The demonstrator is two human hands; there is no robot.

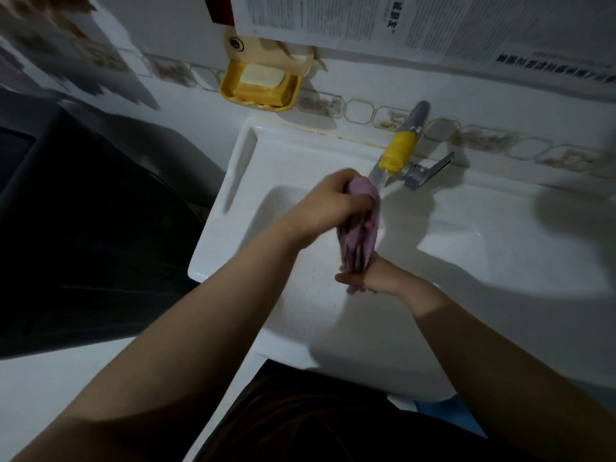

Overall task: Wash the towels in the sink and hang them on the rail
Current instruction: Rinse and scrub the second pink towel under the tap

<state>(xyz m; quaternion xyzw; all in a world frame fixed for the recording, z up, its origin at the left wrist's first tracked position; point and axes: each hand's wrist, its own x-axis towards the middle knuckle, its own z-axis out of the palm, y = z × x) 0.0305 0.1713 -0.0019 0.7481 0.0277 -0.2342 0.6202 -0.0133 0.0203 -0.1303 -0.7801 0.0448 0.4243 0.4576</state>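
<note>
Over the white ceramic sink, I hold a bunched purple towel between my hands: my left hand grips its upper end, farther from me, and my right hand grips its lower end, nearer to me. The grey tap with a yellow sleeve stands behind the towel on the sink's back ledge, its spout just beside the upper end (whether they touch, I cannot tell). A yellow plastic soap dish hangs on the wall behind and to the left, a pale bar of soap lying in it. Printed paper sheets hang on the wall above the sink. A dark appliance stands left of the sink.
</note>
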